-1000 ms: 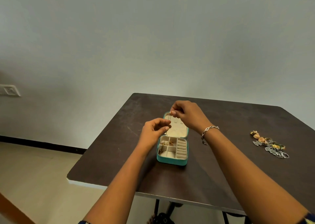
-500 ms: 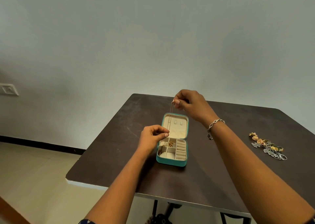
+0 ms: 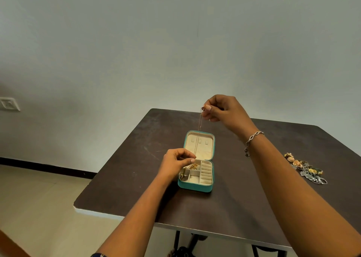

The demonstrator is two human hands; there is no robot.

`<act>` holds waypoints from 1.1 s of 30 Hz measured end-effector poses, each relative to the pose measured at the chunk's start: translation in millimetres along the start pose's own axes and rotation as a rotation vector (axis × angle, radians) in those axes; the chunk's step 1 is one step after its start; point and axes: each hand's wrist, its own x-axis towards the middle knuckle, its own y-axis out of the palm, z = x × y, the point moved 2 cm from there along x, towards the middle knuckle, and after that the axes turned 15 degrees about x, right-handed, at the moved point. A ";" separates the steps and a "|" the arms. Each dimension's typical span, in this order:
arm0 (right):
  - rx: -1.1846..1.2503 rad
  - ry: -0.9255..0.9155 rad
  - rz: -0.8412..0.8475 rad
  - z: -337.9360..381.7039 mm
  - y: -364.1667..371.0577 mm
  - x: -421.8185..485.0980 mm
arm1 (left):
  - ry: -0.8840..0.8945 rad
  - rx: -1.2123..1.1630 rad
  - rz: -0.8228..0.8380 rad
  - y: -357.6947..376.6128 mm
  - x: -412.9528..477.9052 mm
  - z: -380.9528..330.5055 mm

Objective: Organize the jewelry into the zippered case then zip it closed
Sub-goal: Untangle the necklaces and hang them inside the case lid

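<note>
Right hand: pinches top end of chain, raised above open teal case.
Left hand: pinches chain's lower end between thumb and fingertips, over case compartments.

dark table, wall socket, beige floor

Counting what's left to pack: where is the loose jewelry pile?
In the head view, the jewelry pile lies on the table near its right edge, well to the right of the open teal case.

No text, label, brand, number or sign can be read on anything here.
</note>
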 end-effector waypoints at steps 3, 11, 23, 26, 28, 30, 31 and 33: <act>0.029 0.009 -0.016 1.0 -3.2 -0.6 | -0.010 0.004 -0.030 -1.7 0.4 0.0; 0.172 0.015 -0.079 2.7 -21.0 -6.1 | 0.002 -0.064 -0.078 -6.7 -2.2 -5.2; 0.594 0.137 -0.230 -14.0 -51.2 -22.9 | -0.037 -0.173 -0.178 -19.4 -5.7 -17.8; 0.644 0.173 -0.290 -25.6 -56.9 -31.8 | -0.107 -0.365 -0.224 -27.5 -6.7 -19.4; 0.660 0.200 -0.319 -35.2 -59.6 -38.6 | -0.137 -0.498 -0.235 -33.6 -6.3 -20.3; 0.685 0.232 -0.344 -45.5 -60.9 -45.7 | -0.136 -0.635 -0.232 -39.1 -6.2 -23.7; 0.697 0.245 -0.356 -50.9 -61.4 -49.5 | -0.132 -0.704 -0.229 -41.0 -6.5 -26.6; 0.709 0.274 -0.369 -60.7 -61.4 -56.4 | -0.129 -0.797 -0.226 -44.0 -7.5 -31.7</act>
